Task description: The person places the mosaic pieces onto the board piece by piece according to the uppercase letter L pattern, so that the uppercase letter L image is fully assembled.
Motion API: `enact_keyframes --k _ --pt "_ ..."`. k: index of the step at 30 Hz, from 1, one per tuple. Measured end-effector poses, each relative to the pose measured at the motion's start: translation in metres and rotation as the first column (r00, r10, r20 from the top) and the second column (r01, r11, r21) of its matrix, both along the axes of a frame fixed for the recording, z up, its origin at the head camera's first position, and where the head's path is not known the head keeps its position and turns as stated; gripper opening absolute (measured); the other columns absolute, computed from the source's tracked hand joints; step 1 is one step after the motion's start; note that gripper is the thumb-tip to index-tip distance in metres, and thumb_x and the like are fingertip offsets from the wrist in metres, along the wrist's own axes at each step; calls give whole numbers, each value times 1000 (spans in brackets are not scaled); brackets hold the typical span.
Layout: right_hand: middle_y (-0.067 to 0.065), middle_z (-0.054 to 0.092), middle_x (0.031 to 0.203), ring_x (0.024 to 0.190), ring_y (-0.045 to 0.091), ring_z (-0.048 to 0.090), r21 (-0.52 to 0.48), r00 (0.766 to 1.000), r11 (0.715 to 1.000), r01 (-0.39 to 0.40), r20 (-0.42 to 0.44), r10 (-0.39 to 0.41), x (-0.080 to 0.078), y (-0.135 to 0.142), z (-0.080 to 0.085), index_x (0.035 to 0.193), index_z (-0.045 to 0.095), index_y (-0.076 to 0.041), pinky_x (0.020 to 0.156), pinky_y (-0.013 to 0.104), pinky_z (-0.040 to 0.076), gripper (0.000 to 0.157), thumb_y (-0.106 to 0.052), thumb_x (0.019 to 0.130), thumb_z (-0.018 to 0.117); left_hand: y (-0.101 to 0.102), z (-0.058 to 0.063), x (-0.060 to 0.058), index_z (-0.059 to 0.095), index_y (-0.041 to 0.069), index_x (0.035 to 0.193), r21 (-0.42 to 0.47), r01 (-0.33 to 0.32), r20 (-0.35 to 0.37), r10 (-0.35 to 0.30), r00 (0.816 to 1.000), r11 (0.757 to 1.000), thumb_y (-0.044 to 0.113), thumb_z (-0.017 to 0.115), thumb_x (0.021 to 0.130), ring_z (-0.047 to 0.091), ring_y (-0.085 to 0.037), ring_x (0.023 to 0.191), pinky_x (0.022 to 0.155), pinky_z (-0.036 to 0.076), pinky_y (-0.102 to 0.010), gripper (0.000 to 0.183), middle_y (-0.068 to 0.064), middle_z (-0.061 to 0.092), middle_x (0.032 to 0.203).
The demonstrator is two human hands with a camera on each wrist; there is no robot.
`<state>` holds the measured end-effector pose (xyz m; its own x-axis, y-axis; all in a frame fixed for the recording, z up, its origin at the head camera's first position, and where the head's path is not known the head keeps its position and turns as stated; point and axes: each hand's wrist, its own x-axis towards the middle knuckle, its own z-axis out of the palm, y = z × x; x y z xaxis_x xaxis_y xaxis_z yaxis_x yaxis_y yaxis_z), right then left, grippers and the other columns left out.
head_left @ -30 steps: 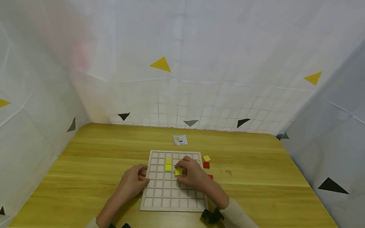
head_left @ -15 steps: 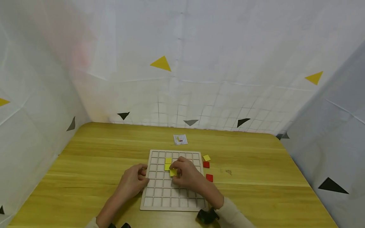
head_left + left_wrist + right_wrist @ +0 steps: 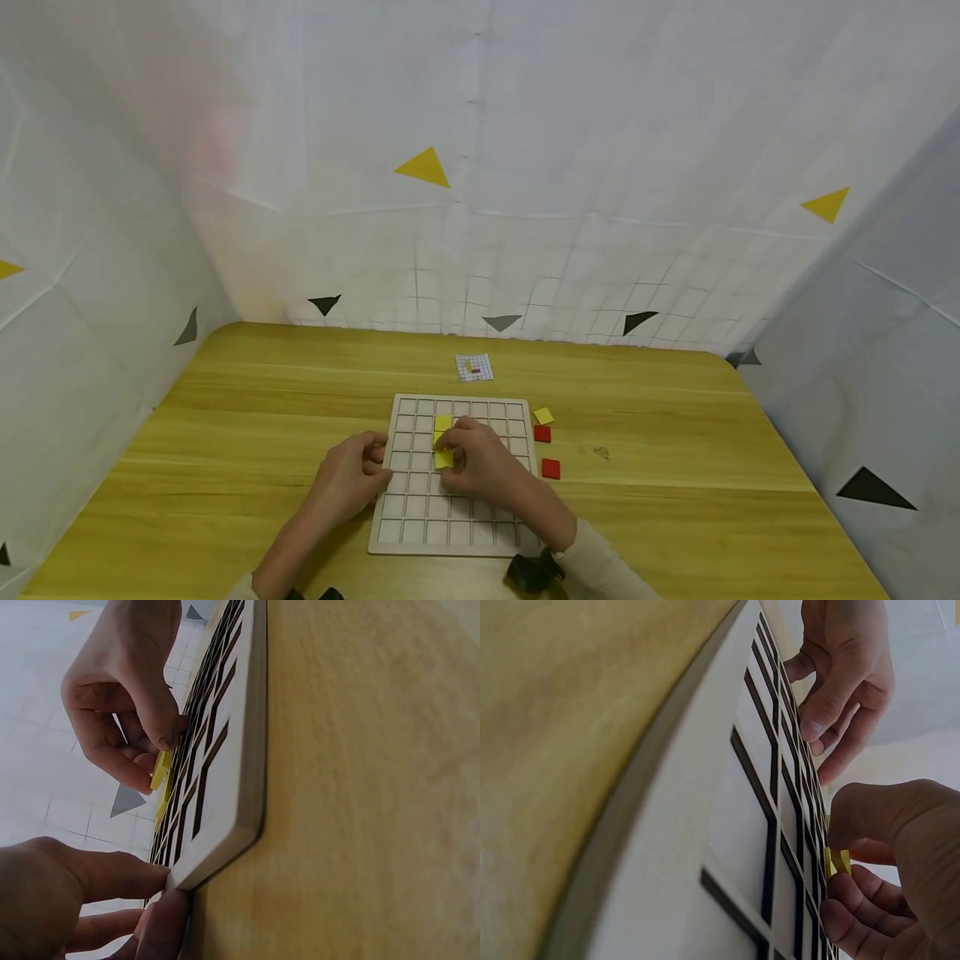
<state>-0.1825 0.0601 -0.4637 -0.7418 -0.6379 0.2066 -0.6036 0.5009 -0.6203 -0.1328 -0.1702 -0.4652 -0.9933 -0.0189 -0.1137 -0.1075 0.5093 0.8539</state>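
A pale wooden grid board (image 3: 409, 505) lies on the table. My left hand (image 3: 345, 477) holds its left edge, and the left wrist view shows thumb and finger at the rim (image 3: 214, 859). Over the board, my right hand (image 3: 480, 462) pinches a yellow square tile (image 3: 444, 460) between thumb and fingers. In the left wrist view this tile (image 3: 160, 769) stands tilted, close over the grid. Just beyond it two yellow tiles lie in one column: the far one (image 3: 443, 422) shows fully, while the nearer one (image 3: 438, 437) is partly hidden by my right fingers.
Right of the board lie a loose yellow tile (image 3: 543, 416), a red tile (image 3: 542, 433) and another red tile (image 3: 551, 468). A small card printed with a grid pattern (image 3: 475, 367) lies behind the board. White sheets (image 3: 600, 125) enclose the table (image 3: 675, 483).
My right hand has moved left across the board with the yellow tile, to just below the two yellow tiles. The near red tile has come into full view. My left hand stays put.
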Motion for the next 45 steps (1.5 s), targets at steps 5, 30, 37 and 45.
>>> enact_keyframes --k 5,30,37,45 --pt "-2 55 91 72 9 53 14 1000 1000 6 20 -6 1 -4 -1 102 73 -7 60 17 47 26 -4 76 76 1 1 0 61 -5 127 10 -3 11 3 1000 1000 -5 76 81 64 -16 80 53 56 -28 48 -8 61 98" --pt "-3 57 94 76 9 55 57 1000 998 14 6 -14 2 -6 -2 103 74 -9 65 17 48 25 -8 78 76 2 2 1 61 -5 127 1 -7 23 7 1000 1000 -4 76 81 63 -16 79 52 55 -28 49 -8 60 97" --pt "-2 58 95 76 9 55 40 1000 999 11 -27 -10 3 -3 -1 103 74 -9 65 17 48 25 -8 78 76 2 1 1 61 -5 126 -5 -6 10 6 1000 1000 -4 76 80 64 -15 79 52 55 -28 48 -8 60 97" --pt "3 61 94 78 11 57 14 997 1000 25 -69 -24 0 6 2 102 74 -7 65 18 49 24 -4 78 75 0 1 0 62 -5 126 5 -11 4 11 1000 1000 -5 75 80 64 -15 80 51 55 -28 48 -7 60 97"
